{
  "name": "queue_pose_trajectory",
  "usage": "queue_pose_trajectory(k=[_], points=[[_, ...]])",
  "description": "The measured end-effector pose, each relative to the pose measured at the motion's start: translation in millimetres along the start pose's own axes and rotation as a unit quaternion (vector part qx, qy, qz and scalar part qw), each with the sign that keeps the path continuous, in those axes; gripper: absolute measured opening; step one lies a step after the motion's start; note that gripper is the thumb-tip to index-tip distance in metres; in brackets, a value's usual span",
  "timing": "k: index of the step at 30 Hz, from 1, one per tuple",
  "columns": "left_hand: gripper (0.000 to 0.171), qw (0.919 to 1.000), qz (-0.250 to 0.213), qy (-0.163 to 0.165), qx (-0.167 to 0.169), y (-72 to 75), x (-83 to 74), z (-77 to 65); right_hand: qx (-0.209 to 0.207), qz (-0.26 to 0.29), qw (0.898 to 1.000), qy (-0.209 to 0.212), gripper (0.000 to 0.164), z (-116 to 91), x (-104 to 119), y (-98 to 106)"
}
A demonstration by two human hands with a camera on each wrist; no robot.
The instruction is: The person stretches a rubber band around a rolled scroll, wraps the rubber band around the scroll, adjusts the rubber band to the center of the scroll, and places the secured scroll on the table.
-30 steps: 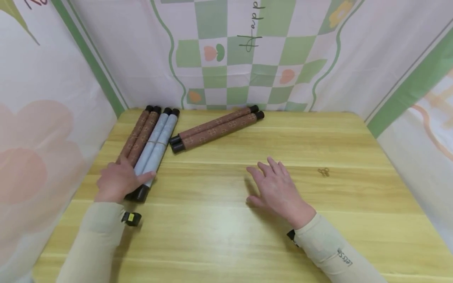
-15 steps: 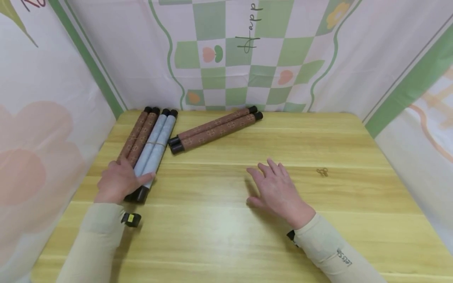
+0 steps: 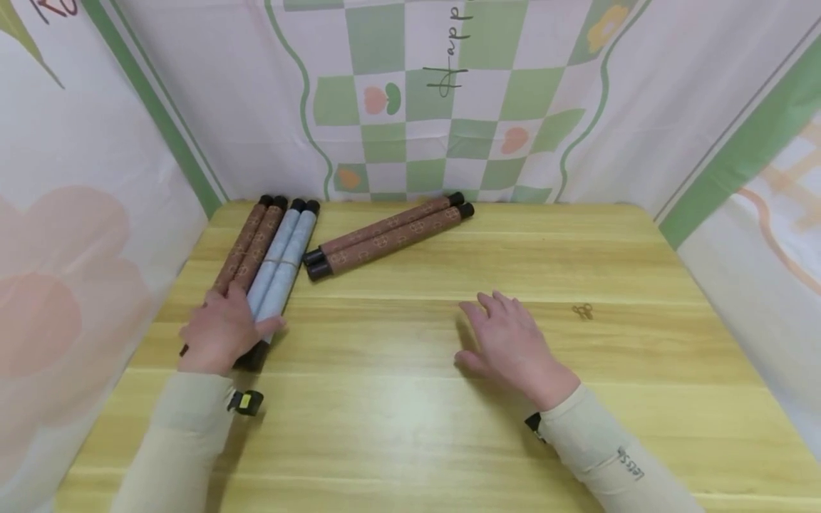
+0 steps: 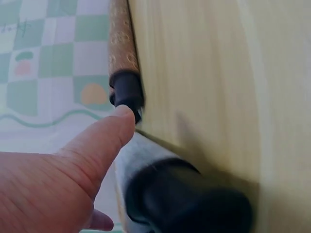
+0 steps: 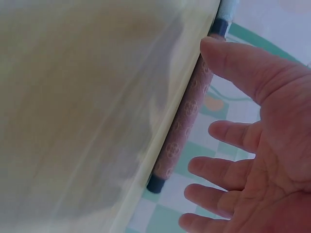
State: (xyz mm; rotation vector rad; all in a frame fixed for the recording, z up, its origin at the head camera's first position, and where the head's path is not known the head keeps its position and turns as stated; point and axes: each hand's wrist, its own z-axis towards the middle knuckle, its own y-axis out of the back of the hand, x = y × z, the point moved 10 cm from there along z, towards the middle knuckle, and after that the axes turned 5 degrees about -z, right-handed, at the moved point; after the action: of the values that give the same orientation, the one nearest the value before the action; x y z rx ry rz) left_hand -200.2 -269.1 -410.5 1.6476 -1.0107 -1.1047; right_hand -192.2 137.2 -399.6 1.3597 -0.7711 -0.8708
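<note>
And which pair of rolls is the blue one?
The light blue pair, lying between the far-left brown pair and the slanted brown pair. Its colour sets it apart: both other pairs are brown with a pale pattern.

We see our right hand [image 5: 277, 141] partly in front of the brown roll [image 5: 182, 121]. Beyond that roll's end is a pale-blue roll [image 5: 227, 8].

From above the worktop [image 3: 410, 434], the head view faces forward-down; both wrist views, nearer it, share the checkered cloth [image 3: 426, 107] behind.
</note>
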Motion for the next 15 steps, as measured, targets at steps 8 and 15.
queue_pose_trajectory(k=[8, 15], points=[[0.1, 0.9901, 0.039, -0.107, -0.082, 20.6, -49.3, -17.2, 0.036, 0.009, 0.998, -0.057, 0.077, -2.5, -40.3, 2.2], [0.079, 0.9734, 0.026, -0.192, -0.123, 20.9, -96.4, -30.6, 0.073, 0.046, 0.987, -0.133, 0.065, -9.6, -88.4, -7.1]])
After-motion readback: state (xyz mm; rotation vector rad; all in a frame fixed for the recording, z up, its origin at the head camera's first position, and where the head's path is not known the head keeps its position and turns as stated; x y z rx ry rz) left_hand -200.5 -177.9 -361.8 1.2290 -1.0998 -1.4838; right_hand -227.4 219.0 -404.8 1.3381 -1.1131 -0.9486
